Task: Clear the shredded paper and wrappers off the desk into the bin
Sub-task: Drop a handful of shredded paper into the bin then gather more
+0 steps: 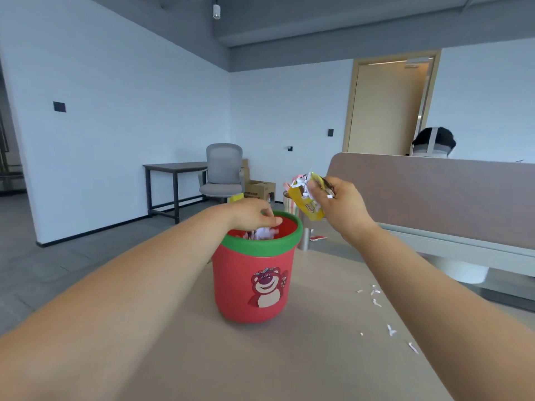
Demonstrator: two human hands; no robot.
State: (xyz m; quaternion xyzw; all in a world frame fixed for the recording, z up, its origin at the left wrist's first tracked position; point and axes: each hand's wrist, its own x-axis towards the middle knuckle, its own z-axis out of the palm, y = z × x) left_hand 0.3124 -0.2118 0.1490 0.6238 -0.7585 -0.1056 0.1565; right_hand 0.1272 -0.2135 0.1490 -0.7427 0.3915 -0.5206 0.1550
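The tan desk [260, 357] carries a red bin [254, 282] with a green rim at its centre. White paper shreds [376, 302] lie scattered at three o'clock; a red wrapper [318, 238] lies at one o'clock.

You see a matt, smooth beige worktop [260, 357], a matt red plastic-looking bin [254, 282] with a green rim, thin white paper shreds [376, 302], and a glossy yellow wrapper [308, 205].
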